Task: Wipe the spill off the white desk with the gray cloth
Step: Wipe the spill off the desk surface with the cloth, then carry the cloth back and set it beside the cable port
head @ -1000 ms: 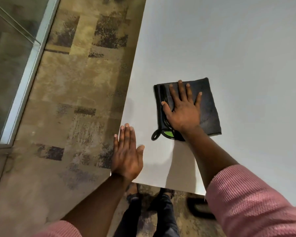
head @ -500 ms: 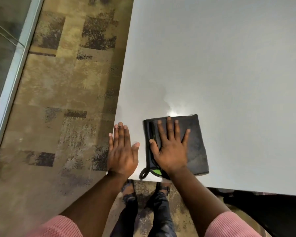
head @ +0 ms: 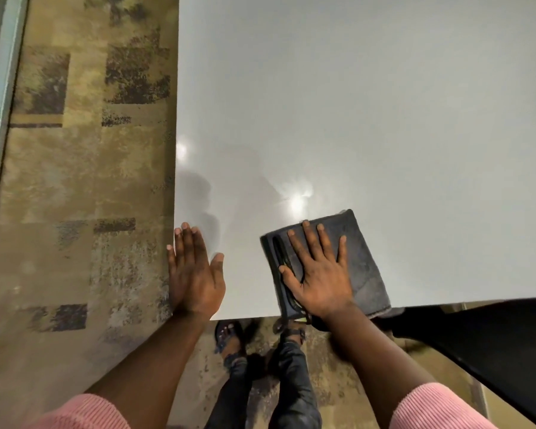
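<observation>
The folded gray cloth (head: 362, 258) lies at the near edge of the white desk (head: 369, 119), its lower end hanging slightly over the edge. My right hand (head: 317, 270) presses flat on the cloth with fingers spread. My left hand (head: 194, 272) rests flat, fingers together, on the desk's near left corner, apart from the cloth. A wet sheen (head: 294, 196) with bright reflections shows on the desk just beyond the cloth.
Patterned brown carpet (head: 75, 196) lies left of the desk. A glass wall frame (head: 0, 103) runs along the far left. My legs and sandalled feet (head: 229, 335) stand below the desk edge. A dark object (head: 492, 342) sits under the desk at right.
My right hand has slid the cloth toward me and then to the right along the near edge. My left hand has stayed flat at the corner.
</observation>
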The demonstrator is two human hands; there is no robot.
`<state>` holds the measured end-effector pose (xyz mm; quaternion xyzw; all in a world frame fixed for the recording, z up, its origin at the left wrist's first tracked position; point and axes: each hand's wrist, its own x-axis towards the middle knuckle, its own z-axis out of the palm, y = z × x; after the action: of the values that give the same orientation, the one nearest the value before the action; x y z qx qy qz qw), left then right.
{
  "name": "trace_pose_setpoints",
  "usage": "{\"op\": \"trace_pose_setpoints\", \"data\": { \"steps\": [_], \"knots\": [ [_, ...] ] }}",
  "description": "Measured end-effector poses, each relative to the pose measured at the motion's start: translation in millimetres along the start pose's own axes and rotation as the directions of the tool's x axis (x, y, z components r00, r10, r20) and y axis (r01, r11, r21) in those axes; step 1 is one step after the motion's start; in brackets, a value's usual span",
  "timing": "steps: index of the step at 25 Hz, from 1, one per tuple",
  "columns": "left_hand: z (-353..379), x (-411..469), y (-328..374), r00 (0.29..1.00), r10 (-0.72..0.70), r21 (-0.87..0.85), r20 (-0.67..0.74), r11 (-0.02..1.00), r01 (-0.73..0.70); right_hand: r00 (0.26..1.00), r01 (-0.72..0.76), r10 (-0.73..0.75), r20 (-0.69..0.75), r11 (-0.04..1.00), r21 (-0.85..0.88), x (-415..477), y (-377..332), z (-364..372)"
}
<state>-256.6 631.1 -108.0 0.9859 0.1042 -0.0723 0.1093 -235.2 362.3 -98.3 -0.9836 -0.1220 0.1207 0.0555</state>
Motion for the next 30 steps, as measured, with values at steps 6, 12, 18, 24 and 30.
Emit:
{"op": "trace_pose_setpoints", "data": {
  "steps": [6,12,18,24,30],
  "knots": [
    [-2.4,7.7,5.3,1.000,0.009,-0.079,0.004,0.997,-0.008,0.997,-0.071,0.074,-0.020,0.990,0.125,79.7,-57.7,-13.3],
    [-17.0,-12.0,0.4,0.987,0.126,-0.282,-0.096,0.948,-0.148,1.000,0.015,-0.005,-0.022,0.876,0.482,12.9,-92.1,-7.6],
    [-34.5,-36.9,42.2,0.956,0.291,-0.125,-0.025,0.948,-0.292,0.987,0.161,-0.161,-0.018,0.970,0.183,-19.1,21.7,-41.1],
    [-50.5,-31.7,48.7,0.963,0.196,0.022,0.187,0.979,-0.204,0.975,0.215,-0.219,0.045,0.972,0.092,-18.5,31.8,-50.6],
    [-54.0,-24.3,61.7,0.974,0.151,0.064,0.166,0.984,-0.164,0.985,0.171,-0.169,-0.044,0.984,0.050,-14.3,19.0,-56.4]
  ]
}}
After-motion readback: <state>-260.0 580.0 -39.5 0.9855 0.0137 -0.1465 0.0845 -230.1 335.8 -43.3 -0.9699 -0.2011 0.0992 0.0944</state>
